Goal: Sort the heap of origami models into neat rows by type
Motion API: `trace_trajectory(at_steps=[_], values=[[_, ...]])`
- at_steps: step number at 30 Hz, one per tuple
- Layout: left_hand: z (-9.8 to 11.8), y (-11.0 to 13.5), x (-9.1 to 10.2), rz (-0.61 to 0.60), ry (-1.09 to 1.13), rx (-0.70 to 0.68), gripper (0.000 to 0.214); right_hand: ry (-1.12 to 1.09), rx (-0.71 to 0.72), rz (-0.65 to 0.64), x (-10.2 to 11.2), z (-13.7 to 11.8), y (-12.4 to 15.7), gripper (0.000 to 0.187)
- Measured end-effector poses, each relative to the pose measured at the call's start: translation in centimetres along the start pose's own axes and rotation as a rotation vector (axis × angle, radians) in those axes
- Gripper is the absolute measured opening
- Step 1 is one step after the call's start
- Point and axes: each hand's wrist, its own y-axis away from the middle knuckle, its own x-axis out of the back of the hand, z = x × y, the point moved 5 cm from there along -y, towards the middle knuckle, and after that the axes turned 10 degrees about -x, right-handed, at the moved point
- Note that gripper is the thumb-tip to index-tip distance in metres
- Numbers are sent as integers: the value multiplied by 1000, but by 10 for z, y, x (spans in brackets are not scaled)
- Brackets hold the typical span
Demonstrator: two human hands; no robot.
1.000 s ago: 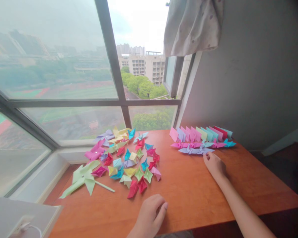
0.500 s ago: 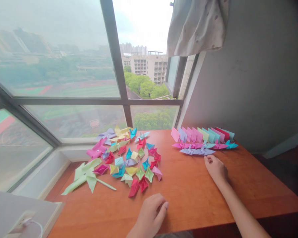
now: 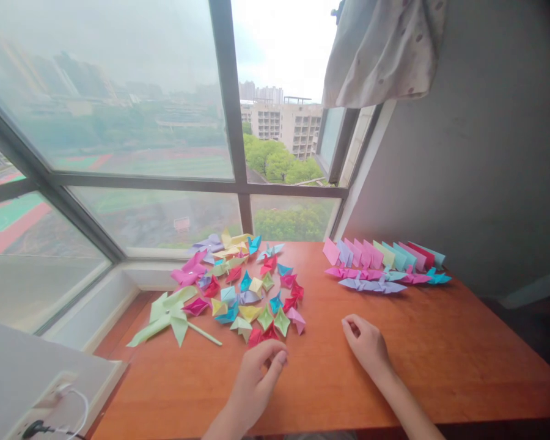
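Left hand (image 3: 256, 374) curls at the pile's (image 3: 250, 297) near edge, fingertips by a red piece (image 3: 255, 335), grip unclear, while right hand (image 3: 367, 343) rests half-curled and empty on the table (image 3: 440, 354); lifting that piece would call for a light pinch.

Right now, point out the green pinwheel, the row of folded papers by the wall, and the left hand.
green pinwheel (image 3: 168, 313): head view, on its centre hub.
row of folded papers (image 3: 387, 255): head view, on a mid-row piece.
left hand (image 3: 253, 377): head view, on the back of the hand.
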Motion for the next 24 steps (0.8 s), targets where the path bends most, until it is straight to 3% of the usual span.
trace_trajectory(at_steps=[11, 14, 19, 24], values=[[-34, -10, 100, 346, -155, 185, 32, 41, 41, 4, -6, 1, 4, 36], [-43, -9, 119, 402, -199, 241, 34, 48, 29, -10, -7, 0, 5, 36], [-53, -19, 147, 432, -396, 221, 33, 54, 37, -2, -5, -4, 7, 38], [-55, -38, 158, 410, -551, 209, 32, 56, 46, 16, -3, -7, 8, 37]])
